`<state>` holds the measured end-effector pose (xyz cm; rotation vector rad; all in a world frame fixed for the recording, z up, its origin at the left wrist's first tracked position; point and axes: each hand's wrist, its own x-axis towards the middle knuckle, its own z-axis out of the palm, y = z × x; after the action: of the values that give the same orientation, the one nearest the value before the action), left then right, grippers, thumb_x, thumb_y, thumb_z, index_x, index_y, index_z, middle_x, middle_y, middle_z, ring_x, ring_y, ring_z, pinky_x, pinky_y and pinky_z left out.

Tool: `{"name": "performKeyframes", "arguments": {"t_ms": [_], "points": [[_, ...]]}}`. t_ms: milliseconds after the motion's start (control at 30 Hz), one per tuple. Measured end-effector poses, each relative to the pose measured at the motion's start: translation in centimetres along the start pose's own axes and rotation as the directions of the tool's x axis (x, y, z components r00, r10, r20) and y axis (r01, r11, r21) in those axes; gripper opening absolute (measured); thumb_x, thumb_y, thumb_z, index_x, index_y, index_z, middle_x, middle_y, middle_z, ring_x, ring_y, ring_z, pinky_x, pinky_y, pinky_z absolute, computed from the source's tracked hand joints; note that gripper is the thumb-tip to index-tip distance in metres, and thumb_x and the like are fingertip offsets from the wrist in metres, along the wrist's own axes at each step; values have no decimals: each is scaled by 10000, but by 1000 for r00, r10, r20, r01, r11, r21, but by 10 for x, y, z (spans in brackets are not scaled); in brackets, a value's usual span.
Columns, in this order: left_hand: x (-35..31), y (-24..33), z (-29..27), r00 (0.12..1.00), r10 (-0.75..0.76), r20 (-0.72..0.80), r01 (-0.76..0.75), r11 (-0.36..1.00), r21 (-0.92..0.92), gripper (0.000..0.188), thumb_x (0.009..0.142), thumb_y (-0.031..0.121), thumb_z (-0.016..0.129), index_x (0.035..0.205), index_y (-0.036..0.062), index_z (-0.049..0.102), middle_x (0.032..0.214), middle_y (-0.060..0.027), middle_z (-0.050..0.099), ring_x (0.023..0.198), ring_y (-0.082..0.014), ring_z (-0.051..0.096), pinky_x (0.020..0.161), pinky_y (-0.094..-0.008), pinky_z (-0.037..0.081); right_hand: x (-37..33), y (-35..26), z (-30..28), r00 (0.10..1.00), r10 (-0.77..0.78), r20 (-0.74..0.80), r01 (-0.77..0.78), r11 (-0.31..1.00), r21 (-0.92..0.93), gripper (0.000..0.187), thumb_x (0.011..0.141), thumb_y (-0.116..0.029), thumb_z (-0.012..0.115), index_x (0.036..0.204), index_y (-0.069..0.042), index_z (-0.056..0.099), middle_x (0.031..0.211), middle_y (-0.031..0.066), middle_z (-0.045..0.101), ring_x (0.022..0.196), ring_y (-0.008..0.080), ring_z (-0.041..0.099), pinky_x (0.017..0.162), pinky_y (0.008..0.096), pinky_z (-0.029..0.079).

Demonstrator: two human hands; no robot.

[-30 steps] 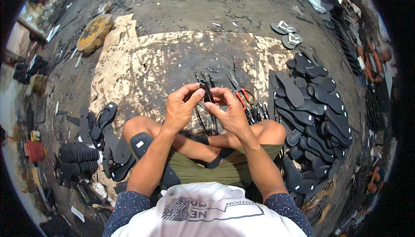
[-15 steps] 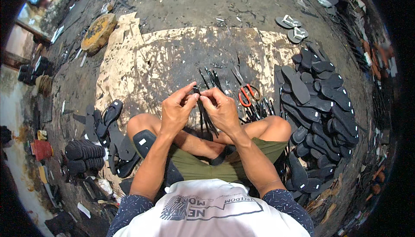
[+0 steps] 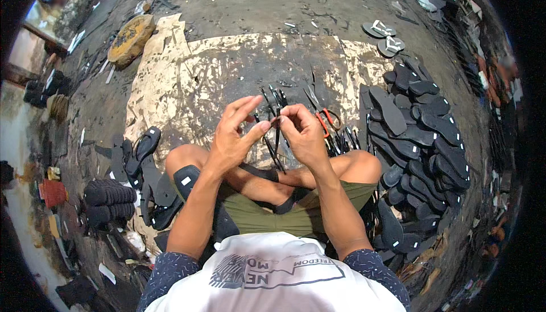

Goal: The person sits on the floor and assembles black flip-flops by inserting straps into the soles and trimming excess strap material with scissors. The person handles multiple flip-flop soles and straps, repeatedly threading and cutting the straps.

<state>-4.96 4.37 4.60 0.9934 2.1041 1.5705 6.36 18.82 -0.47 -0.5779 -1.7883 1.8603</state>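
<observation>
My left hand is open above my crossed legs, its thumb and fingers spread apart. Facing it, my right hand pinches a thin black strap between thumb and fingertips. The strap hangs down from the pinch; its upper end is too small to make out. The left thumb tip comes close to the right fingertips, and I cannot tell whether it touches the strap. Beyond the hands, more black straps lie in a bunch on the mat. Scissors with red-orange handles rest just right of my right hand.
A large heap of black sandal soles fills the right side. More soles and a stacked row lie at left. Under the straps spreads a worn mat. A round block stands far left, a finished pair of flip-flops far right.
My left fingers have opened and come away from the strap, which both hands were pinching together. My right hand has shifted slightly right, still gripping it.
</observation>
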Motion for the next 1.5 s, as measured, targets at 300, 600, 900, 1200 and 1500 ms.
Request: {"name": "performKeyframes", "arguments": {"t_ms": [300, 600, 900, 1200, 1500], "points": [[-11, 6, 8, 993, -100, -57, 73, 929, -363, 208, 963, 117, 712, 1143, 13, 734, 1080, -64, 725, 891, -126, 664, 766, -254, 521, -19, -40, 21, 977, 147, 152, -181, 952, 246, 144, 1013, -140, 666, 1102, -28, 651, 915, -7, 661, 810, 61, 605, 691, 236, 508], [-32, 22, -133, 844, -57, -533, -289, 790, -541, 386, 1024, 87, 638, 1385, -31, 573, 1093, -93, 702, 819, -68, 642, 744, -185, 554, 22, 122, 29, 932, 237, 275, -53, 837, -544, 311, 955, -309, 696, 1001, -2, 684, 884, 138, 740, 730, 306, 688, 672, 436, 540], [-72, 11, -132, 905, -244, -349, 19, 843, -538, 299, 994, 104, 687, 1255, -40, 666, 1092, -98, 719, 826, -117, 691, 762, -236, 531, 22, 74, 49, 959, 248, 136, -240, 968, -78, 274, 953, -175, 713, 1162, 2, 705, 944, 71, 758, 774, 150, 671, 709, 306, 551], [-50, 22, -57, 965, -140, -223, -10, 828, -560, 231, 959, 6, 715, 1190, -10, 715, 1145, -53, 706, 1053, -112, 664, 940, -247, 534, -17, -93, 62, 945, -285, 159, 304, 946, -112, 214, 921, 17, 734, 1130, -26, 718, 1049, 61, 705, 949, 130, 677, 826, 260, 551], [-60, 25, -47, 967, -77, -243, -96, 773, -627, 249, 957, -4, 712, 1205, -22, 703, 1177, -78, 708, 1083, -137, 670, 968, -267, 542, -29, -95, 73, 840, -516, 167, 540, 821, -184, 221, 885, 54, 736, 1085, -39, 742, 1074, 125, 706, 986, 215, 698, 810, 302, 572]]}}
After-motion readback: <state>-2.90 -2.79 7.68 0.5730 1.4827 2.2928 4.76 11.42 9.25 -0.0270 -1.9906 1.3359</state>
